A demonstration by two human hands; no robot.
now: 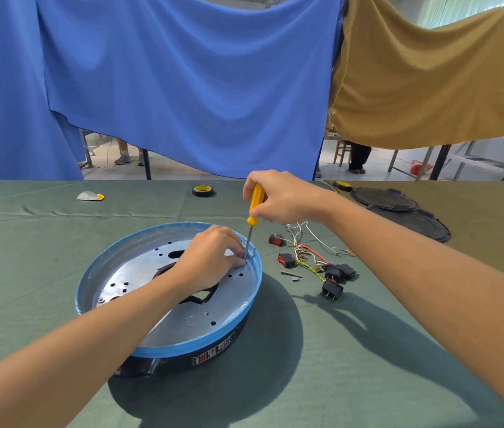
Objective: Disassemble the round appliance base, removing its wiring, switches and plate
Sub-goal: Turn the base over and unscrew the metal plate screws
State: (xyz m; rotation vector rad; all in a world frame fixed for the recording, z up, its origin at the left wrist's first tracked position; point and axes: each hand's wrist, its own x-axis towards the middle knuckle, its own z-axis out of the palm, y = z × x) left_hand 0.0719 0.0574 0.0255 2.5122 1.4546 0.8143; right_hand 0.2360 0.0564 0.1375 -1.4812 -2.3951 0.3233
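Only two arms of the person are in shot tbh. Both forearms are bare right down to the wrists, and the left hand (210, 257) and right hand (280, 196) are bare as well. Forearms look slim and smooth, wrists pretty narrow. One arm comes in over the bench's near-left corner, the other over its near-right corner.

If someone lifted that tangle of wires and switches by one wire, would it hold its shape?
Probably not: the wire bundle has thin looping strands, so it would likely droop. The black switches at its ends would probably dangle and swing.
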